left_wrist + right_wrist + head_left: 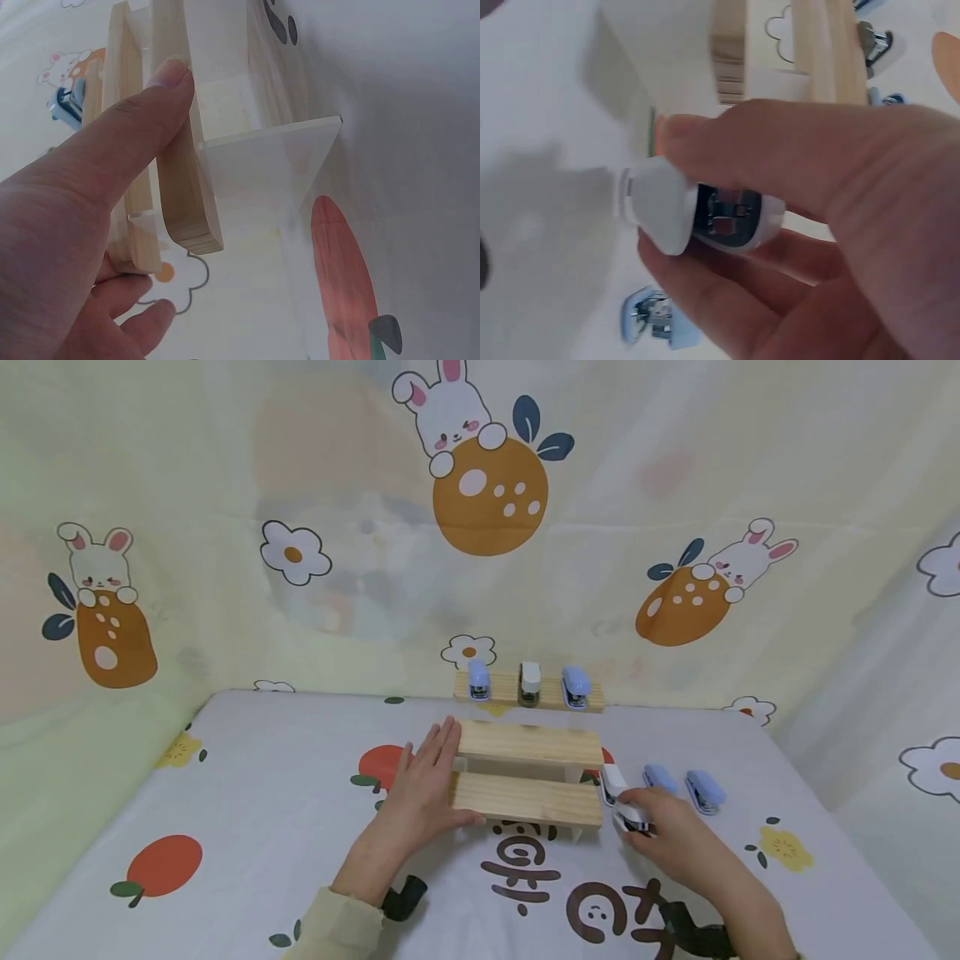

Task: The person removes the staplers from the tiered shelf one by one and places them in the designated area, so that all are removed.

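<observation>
My left hand point(420, 797) rests against the left end of a stepped wooden shelf point(525, 797) with pale supports. Its fingers stretch along that end, and the thumb point(161, 94) presses the front board. Just off the shelf's right end, my right hand point(678, 839) pinches a small white stapler point(664, 206) between thumb and fingers. Another white stapler point(612, 781) lies beside the shelf, close to that hand. Two blue staplers, one nearer point(660, 777) and one farther right point(706, 791), lie on the table.
Behind the shelf, a wooden board point(550, 692) bears a blue stapler point(478, 680), a white stapler point(529, 683) and a second blue stapler point(576, 686). The table wears a printed white cloth point(247, 793). A rabbit-patterned curtain point(360, 452) hangs at the back.
</observation>
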`<state>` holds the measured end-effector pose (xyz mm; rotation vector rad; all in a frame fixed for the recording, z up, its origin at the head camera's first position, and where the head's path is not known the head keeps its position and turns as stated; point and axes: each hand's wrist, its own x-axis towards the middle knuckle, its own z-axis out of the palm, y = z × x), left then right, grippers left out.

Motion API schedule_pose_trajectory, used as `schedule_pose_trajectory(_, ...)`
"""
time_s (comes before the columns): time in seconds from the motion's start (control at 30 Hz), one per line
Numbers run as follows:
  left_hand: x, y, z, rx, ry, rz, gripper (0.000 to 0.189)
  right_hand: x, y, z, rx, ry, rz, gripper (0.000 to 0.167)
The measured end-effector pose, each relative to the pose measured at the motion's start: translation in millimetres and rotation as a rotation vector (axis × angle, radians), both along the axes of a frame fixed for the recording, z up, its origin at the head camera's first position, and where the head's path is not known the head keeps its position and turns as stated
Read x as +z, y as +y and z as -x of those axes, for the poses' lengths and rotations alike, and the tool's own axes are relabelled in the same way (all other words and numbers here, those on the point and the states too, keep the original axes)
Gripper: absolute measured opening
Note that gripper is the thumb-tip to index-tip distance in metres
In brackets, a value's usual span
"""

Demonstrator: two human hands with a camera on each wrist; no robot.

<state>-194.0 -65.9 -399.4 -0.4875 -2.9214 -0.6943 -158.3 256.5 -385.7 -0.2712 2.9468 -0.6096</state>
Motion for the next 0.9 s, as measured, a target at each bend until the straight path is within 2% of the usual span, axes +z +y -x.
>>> schedule_pose_trajectory(0.13,-0.1,-2.6,0.0,0.004,0.002,0.001,0.128,-4.8,-3,-0.7,-0.018,0.014,0.007,0.046)
schedule_pose_trajectory(0.33,-0.5,-2.2,0.2,0.009,0.002,0.004,0.128,-8.6,-9,0.8,-0.067,-0.024,-0.012,0.042)
schedule_pose_trajectory(0.6,0.1,-0.2,-0.3,0.018,-0.012,0.013,0.128,-17.0,-13,-4.2,0.003,0.035,-0.039,0.033)
schedule_pose_trajectory(0.9,0.2,-0.1,0.1,0.013,-0.005,0.013,0.128,-11.6,-20,-3.9,0.005,-0.03,-0.078,0.027)
